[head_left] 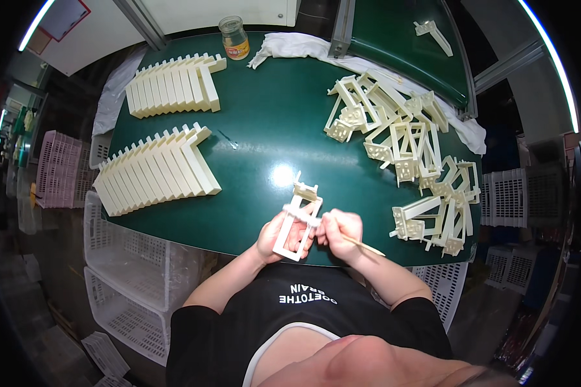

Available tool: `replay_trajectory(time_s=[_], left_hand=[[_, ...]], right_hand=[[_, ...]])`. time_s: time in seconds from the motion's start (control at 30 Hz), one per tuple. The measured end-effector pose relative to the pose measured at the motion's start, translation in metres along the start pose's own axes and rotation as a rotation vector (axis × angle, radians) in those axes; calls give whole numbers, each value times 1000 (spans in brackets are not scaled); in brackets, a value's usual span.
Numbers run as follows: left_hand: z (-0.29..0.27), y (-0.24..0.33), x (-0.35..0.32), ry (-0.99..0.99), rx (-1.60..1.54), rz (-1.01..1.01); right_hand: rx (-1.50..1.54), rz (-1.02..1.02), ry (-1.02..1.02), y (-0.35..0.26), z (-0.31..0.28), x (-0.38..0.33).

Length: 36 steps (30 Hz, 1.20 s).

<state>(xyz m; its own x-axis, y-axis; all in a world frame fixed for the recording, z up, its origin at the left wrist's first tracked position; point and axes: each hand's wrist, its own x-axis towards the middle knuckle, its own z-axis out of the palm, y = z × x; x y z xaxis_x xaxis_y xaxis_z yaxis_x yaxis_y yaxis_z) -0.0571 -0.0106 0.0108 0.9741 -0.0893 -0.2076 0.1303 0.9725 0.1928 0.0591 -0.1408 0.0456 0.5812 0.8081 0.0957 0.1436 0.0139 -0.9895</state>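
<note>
Near the front edge of the table, my left hand (271, 241) is closed round a cream plastic frame (288, 253), a long open rectangle with a bracket-like far end. It is tilted, and some of my fingers show through its opening. My right hand (343, 233) grips a thin wooden stick (366, 247), whose tail points back toward my right forearm. A white, blurred head (301, 215) extends from those fingers across the frame; it seems to be the stick's other end. Whether it touches the frame I cannot tell.
Two neat rows of cream parts, a far row (174, 87) and a nearer row (158, 173), stand left. Loose frames (403, 145) lie heaped right. A glass jar (234, 40) and white cloth (297, 45) sit at the back of the green table (271, 116). Plastic crates (126, 258) stand below left.
</note>
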Motion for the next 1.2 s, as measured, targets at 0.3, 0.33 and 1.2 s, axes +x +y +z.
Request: replay_trajectory(time_s=[0.3,0.33,1.2], left_hand=[[-9,-2,2,-91,-53,-41],[-8,-5,5,-27,-10,33],[-15,-9,7,-17,171,164]], right_hand=[[254,165,-64,1,7,-19],[226,174,-107,-10,9,-21],[247,-169,161,-19,-23,9]])
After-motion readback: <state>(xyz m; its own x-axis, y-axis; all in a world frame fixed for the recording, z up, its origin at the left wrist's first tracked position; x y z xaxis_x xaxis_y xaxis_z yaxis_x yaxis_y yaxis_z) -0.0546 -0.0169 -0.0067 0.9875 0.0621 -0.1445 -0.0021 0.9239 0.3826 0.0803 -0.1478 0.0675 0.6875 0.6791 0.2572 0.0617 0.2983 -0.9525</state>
